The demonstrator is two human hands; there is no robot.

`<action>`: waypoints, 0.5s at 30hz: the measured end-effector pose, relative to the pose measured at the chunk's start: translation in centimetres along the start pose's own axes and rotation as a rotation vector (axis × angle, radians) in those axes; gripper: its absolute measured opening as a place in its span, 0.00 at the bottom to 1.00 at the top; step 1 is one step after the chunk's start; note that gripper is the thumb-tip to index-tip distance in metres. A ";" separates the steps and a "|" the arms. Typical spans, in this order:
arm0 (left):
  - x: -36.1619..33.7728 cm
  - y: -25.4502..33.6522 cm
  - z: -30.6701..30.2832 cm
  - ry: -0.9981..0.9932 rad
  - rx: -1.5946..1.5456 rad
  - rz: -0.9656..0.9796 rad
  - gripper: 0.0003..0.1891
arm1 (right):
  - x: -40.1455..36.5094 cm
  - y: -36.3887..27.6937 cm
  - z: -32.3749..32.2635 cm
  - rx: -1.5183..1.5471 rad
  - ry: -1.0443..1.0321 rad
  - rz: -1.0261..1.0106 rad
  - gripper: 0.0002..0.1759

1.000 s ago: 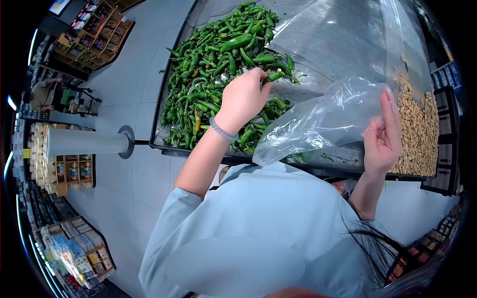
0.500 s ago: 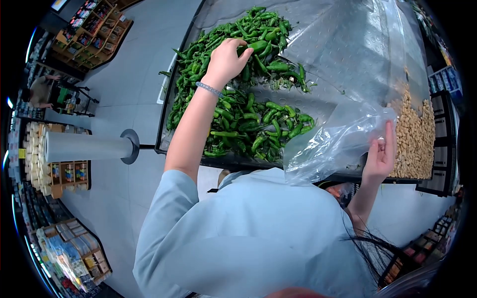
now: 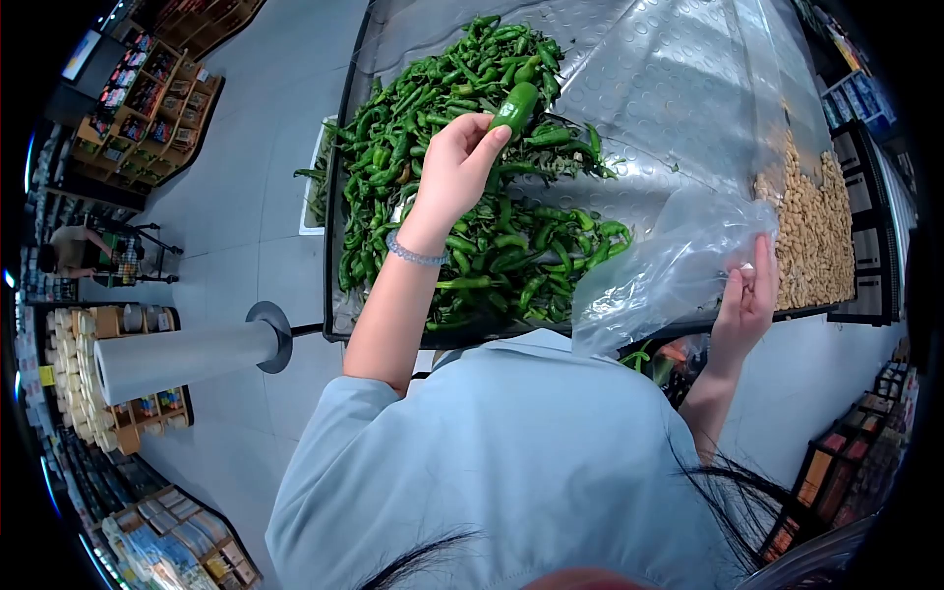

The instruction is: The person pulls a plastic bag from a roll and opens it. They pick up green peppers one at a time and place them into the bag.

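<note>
My left hand (image 3: pixel 460 162) pinches a thick green pepper (image 3: pixel 514 106) between thumb and fingers, held just over a wide heap of green chili peppers (image 3: pixel 413 118). A beaded bracelet circles that wrist. On the right, a clear plastic bag (image 3: pixel 649 280) hangs from my right hand (image 3: pixel 749 300), whose fingers press against the film near its mouth. The bag looks crumpled, with no contents that I can make out. Both hands are above a metal display tray (image 3: pixel 639 108) with a round-dimpled surface.
Peanuts (image 3: pixel 814 236) lie heaped at the tray's right end. A roll of plastic bags (image 3: pixel 192 359) sticks out at the left. A person with a shopping cart (image 3: pixel 123 256) stands beyond the aisle, near shelves (image 3: pixel 152 108). A basket with produce (image 3: pixel 678 364) is below the tray's front edge.
My left hand has risen from the heap and now holds up the thick green pepper, seen clear of the others. My right hand still holds the bag, about where it was.
</note>
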State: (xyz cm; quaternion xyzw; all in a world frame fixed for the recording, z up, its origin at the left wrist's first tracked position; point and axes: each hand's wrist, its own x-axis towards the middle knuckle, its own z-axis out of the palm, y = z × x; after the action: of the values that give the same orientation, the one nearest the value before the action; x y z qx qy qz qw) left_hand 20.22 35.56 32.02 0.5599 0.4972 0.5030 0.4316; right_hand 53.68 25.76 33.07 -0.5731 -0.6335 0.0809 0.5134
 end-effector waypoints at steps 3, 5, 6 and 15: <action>-1.0 -1.5 -0.3 -0.250 -0.791 -0.187 0.15 | -0.2 -0.4 -0.2 -0.030 0.016 -0.014 0.26; -1.6 -2.5 0.3 -0.365 -1.154 -0.230 0.16 | -0.4 -0.5 -0.1 -0.013 0.031 -0.024 0.26; -1.8 -2.8 0.6 -0.402 -1.242 -0.251 0.18 | -0.5 -0.5 0.1 -0.016 0.043 -0.054 0.26; -3.1 -4.1 2.3 -0.597 -1.571 -0.268 0.22 | -1.0 -0.2 0.2 -0.104 0.058 -0.198 0.24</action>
State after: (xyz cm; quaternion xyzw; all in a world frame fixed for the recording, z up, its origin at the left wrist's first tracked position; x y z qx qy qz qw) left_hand 22.02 33.11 27.29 0.1433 -0.0688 0.4781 0.8638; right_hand 53.22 24.96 32.53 -0.5357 -0.6753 -0.0199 0.5066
